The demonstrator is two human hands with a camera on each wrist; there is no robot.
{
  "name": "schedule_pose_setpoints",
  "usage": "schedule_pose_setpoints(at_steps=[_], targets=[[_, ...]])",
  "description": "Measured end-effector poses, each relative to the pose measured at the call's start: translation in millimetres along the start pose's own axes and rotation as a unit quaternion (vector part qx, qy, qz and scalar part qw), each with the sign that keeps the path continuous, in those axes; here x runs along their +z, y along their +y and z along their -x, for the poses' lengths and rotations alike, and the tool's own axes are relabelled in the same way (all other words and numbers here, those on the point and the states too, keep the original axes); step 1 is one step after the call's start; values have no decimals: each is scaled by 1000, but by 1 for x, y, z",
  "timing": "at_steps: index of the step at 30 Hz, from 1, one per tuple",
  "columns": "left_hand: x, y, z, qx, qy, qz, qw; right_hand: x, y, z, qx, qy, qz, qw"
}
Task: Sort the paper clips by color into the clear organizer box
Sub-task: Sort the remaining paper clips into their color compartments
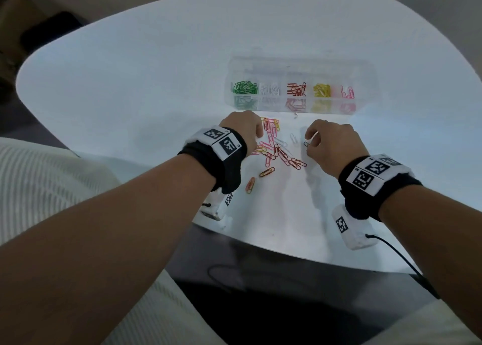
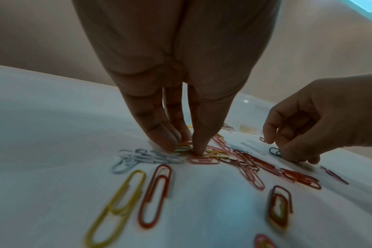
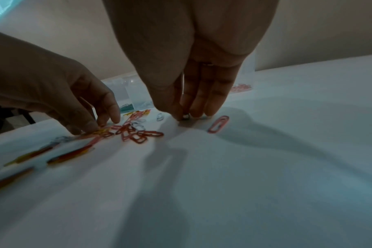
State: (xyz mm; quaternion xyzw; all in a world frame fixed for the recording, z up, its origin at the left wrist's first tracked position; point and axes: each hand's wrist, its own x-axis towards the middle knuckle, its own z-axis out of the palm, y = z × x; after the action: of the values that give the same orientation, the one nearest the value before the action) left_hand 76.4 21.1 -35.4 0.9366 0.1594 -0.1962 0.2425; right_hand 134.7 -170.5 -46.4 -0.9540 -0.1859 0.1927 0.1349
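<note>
The clear organizer box [image 1: 365,73] lies beyond my hands, with green, white, red, yellow and pink clips in separate compartments. A loose pile of paper clips [image 1: 276,149] in red, pink, yellow and white lies between my hands. My left hand [image 2: 184,147] points down into the pile's left edge, thumb and fingertips closing on a yellow clip [image 2: 182,148]. My right hand [image 3: 184,115] is at the pile's right side, with thumb and fingers pinching a dark green clip [image 1: 306,143] against the table. A single pink clip [image 3: 218,124] lies just right of it.
The white table [image 1: 130,84] has a near edge close to my wrists. A few stray clips [image 1: 267,172] lie nearer to me than the pile. A black cable [image 1: 401,256] hangs from my right wrist camera over the table edge.
</note>
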Motion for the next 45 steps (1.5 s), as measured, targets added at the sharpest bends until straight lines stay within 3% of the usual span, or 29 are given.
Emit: schedule_pose_setpoints(at_steps=[3, 9, 15, 20, 24, 27, 36, 40, 45], targets=[[0, 0, -1, -3, 0, 10, 1000, -1, -12, 0, -4, -16, -18, 1000], [-1, -2, -4, -12, -1, 34, 999, -25, -76, -19, -89, 116, -144, 979], [2, -4, -2, -17, 22, 64, 998, -46, -122, -54, -131, 169, -138, 967], [3, -5, 0, -18, 27, 63, 997, -49, -125, -62, -126, 88, -88, 984], [3, -5, 0, -17, 18, 52, 998, -44, -110, -41, -114, 122, -108, 980], [4, -2, 2, -10, 25, 37, 999, -36, -92, -23, -94, 106, -94, 986], [3, 2, 21, 20, 60, -22, 998, 2, -70, -1, -101, -50, 9, 994], [3, 4, 25, 31, 56, -37, 997, 9, -70, -7, -79, -61, 52, 994], [16, -1, 27, 35, 46, -31, 998, 16, -57, -7, 6, -46, 11, 999]])
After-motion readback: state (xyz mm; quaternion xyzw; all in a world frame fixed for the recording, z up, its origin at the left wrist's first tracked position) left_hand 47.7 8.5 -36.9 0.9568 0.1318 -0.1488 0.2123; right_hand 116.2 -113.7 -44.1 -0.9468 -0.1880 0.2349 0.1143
